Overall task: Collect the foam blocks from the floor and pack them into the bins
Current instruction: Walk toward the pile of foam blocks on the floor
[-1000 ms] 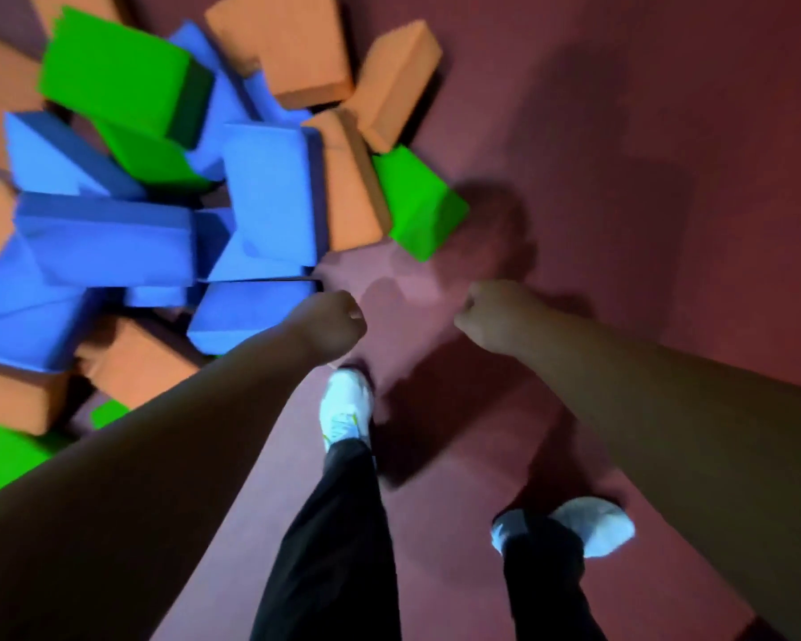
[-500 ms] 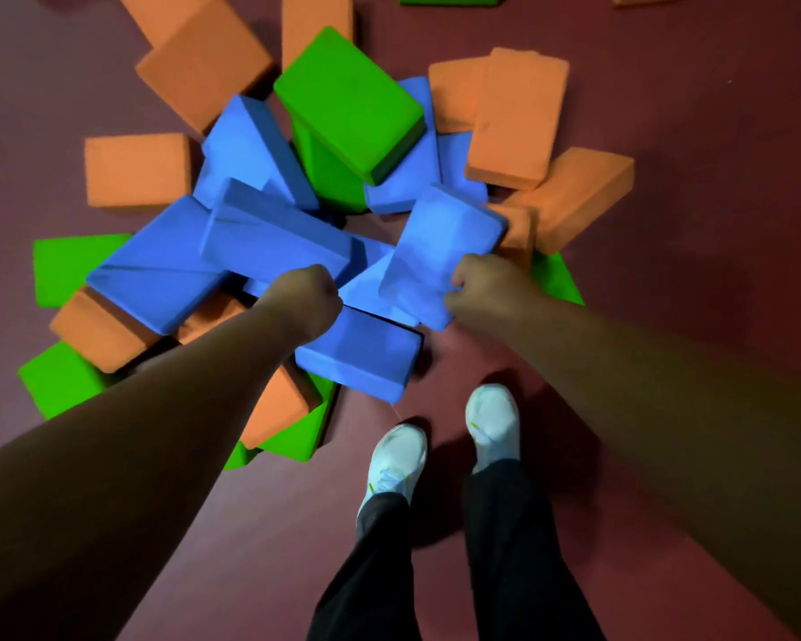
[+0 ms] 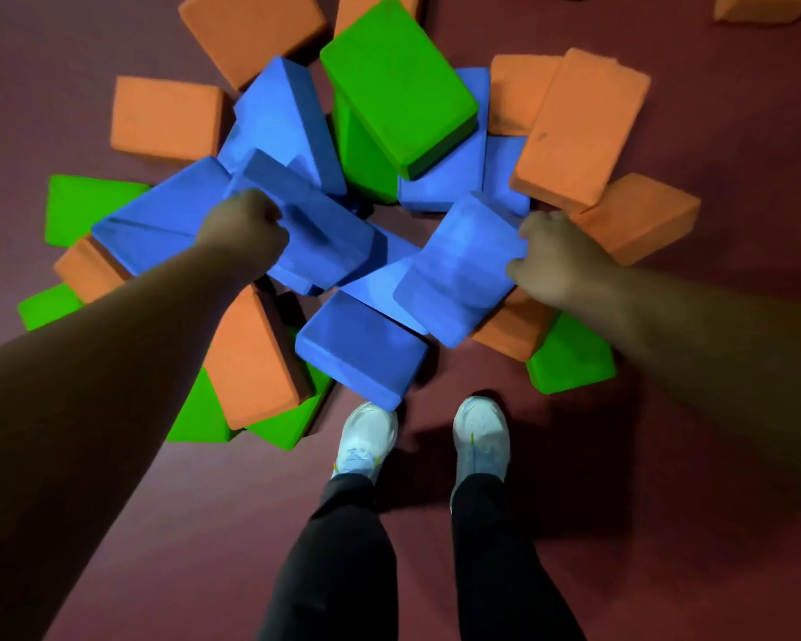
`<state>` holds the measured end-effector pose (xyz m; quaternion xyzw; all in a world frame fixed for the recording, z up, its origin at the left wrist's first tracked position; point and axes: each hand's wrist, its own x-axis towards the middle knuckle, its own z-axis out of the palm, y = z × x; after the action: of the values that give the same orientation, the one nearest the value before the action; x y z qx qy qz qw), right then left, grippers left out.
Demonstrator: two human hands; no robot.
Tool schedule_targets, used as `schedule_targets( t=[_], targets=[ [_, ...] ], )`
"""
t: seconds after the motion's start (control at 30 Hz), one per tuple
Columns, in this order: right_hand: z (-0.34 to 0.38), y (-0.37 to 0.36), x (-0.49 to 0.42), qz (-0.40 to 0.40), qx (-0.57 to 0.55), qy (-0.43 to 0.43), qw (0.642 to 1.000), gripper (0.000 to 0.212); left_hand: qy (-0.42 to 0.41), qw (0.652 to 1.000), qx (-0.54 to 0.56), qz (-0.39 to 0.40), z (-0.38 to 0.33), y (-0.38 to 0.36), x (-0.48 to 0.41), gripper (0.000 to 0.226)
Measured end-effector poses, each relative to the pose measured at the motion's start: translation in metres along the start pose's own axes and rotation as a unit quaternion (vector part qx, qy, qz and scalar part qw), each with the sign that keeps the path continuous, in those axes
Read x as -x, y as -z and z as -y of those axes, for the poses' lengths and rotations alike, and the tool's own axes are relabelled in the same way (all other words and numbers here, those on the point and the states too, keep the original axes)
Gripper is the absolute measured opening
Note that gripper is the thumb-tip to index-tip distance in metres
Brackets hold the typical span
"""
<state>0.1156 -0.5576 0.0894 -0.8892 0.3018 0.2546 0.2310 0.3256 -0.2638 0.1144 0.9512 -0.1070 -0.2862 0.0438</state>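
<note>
Foam blocks (image 3: 361,349) lie in one loose heap on the dark red floor (image 3: 667,455), filling the upper half of the frame just ahead of the person's feet. They come in three colours, and the overlaps make the tallies approximate. About eight are blue and crowd the middle of the heap. About ten are orange and mostly ring the edges, with one alone in the upper right corner. About seven are green: one large one tops the pile at upper centre, and the others poke out at the left, lower left and lower right.

Two hands are in the pile. The left hand (image 3: 246,229), left of centre, has its fingers curled over the near edge of the long blue block (image 3: 315,224), which lies slanted across other blue ones. The right hand (image 3: 556,261), right of centre, pinches the right edge of the tilted blue block (image 3: 458,270) between thumb and fingers. That block leans over an orange block (image 3: 514,326) and a lower blue one. This hand is somewhat blurred, so the finger placement is not sharp.

Two white shoes (image 3: 366,437) stand side by side at lower centre, with two black trouser legs (image 3: 343,548) below them. The left toe almost touches the nearest blue block's corner.
</note>
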Motion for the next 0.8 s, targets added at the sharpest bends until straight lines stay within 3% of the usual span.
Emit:
schedule_targets(
  t=[0.1, 0.17, 0.27, 0.37, 0.47, 0.6, 0.7, 0.8],
  targets=[
    [-0.003, -0.006, -0.020, -0.023, 0.002, -0.016, 1.000, 0.069, -0.043, 0.994, 0.010, -0.098, 0.006, -0.013, -0.017, 0.042],
    [0.000, -0.016, -0.030, -0.029, 0.002, -0.026, 0.999, 0.080, -0.097, 0.985, -0.044, -0.137, 0.008, -0.019, -0.030, 0.055],
    [0.013, -0.030, -0.038, -0.010, 0.018, -0.026, 0.999, 0.090, -0.146, 0.975, -0.138, -0.096, 0.008, -0.021, -0.051, 0.084],
    [0.022, -0.040, -0.040, -0.015, 0.010, -0.052, 0.999, 0.084, -0.135, 0.957, -0.253, -0.030, 0.009, -0.024, -0.064, 0.102],
    [0.028, -0.042, -0.042, -0.041, -0.033, -0.052, 0.997, 0.076, -0.144, 0.912, -0.380, -0.048, 0.010, -0.026, -0.064, 0.096],
    [0.037, -0.045, -0.036, -0.040, -0.042, -0.061, 0.996, 0.094, -0.160, 0.869, -0.465, -0.047, 0.007, -0.031, -0.051, 0.085],
    [0.043, -0.046, -0.026, -0.028, -0.032, -0.065, 0.997, 0.105, -0.173, 0.861, -0.477, -0.031, 0.010, -0.036, -0.036, 0.061],
    [0.047, -0.047, -0.015, 0.036, 0.041, -0.054, 0.997, 0.126, -0.177, 0.866, -0.468, -0.004, 0.018, -0.042, -0.020, 0.063]
  ],
)
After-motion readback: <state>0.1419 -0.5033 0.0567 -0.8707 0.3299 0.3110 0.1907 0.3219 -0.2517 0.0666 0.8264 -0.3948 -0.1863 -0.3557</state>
